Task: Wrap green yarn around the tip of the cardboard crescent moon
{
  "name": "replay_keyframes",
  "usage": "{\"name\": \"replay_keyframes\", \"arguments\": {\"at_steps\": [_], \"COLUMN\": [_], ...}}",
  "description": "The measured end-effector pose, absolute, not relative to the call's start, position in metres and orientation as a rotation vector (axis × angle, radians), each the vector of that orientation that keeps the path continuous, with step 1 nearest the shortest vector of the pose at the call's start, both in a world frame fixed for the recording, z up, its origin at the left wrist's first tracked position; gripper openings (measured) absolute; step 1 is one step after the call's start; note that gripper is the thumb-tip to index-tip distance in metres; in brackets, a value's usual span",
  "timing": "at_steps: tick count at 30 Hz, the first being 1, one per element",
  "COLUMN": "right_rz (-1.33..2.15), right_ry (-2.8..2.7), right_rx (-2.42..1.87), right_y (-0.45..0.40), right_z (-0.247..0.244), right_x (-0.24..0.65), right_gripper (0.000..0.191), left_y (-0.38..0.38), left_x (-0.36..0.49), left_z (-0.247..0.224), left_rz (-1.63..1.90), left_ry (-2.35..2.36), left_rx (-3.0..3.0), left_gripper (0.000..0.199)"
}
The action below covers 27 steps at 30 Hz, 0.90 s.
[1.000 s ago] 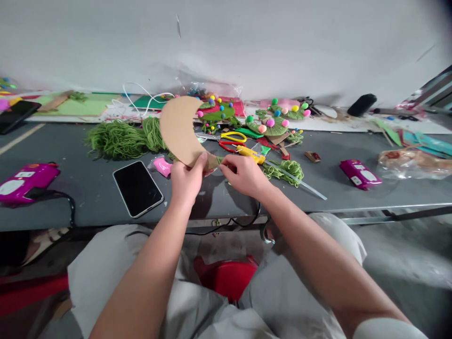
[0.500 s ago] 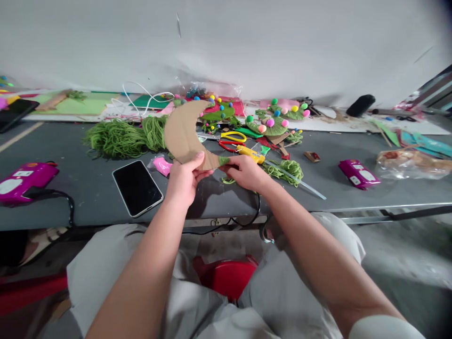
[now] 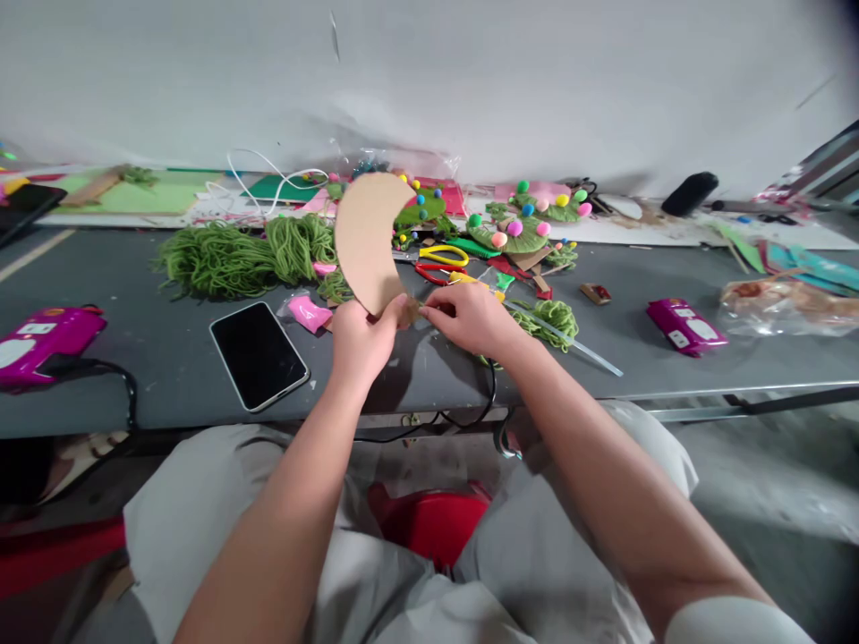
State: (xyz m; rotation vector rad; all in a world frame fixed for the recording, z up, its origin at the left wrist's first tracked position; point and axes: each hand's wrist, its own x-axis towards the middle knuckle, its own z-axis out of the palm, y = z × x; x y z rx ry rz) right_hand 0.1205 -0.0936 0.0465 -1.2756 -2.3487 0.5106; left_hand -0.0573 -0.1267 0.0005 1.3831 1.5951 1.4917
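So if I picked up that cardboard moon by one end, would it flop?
Probably not: the cardboard moon sticks out from the left hand without drooping, so it seems stiff. It looks thin and flat, so it's likely light. Its narrow tip might bend more easily.

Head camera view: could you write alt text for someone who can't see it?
A person's left hand holds a brown cardboard crescent near its narrow lower end, with the right hand pinching close by, above a grey table. Green yarn and a phone lie to the left; scissors and green pieces topped with colourful pom-poms lie beyond the hands.
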Motion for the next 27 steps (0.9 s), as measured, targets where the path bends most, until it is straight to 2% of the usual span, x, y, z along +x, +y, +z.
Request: {"name": "replay_keyframes", "arguments": {"at_steps": [6,15,20,22,25,27], "right_rz": [0.568,0.688,0.827,0.816,0.776,0.775], "right_ry": [-2.309,-2.173,-2.045,-2.061,-2.214,-2.328], "right_rx": [-1.294,-1.465,-1.501,-1.491,-1.370,-1.262], "right_y": [-0.106,-0.096,-0.093,-0.093,-0.095,-0.097], "right_z": [0.037,0.025,0.026,0.026,0.027,0.027], "right_x": [0.109,0.115,0.118,0.118,0.117,0.116], "right_gripper": [0.028,0.034,0.069,0.065,0.038,0.037], "left_y": [-0.123,-0.123,-0.124,-0.125,-0.126,-0.126], "left_x": [-0.051,-0.057,-0.060,-0.060,-0.059,-0.059], "left_z": [0.006,0.019,0.020,0.022,0.025,0.026], "left_rz": [1.809,1.788,1.787,1.810,1.839,1.848], "left_ry": [1.301,1.193,1.190,1.175,1.147,1.126], "left_rx": [0.938,0.715,0.708,0.710,0.686,0.662], "left_gripper": [0.037,0.038,0.040,0.041,0.043,0.042]}}
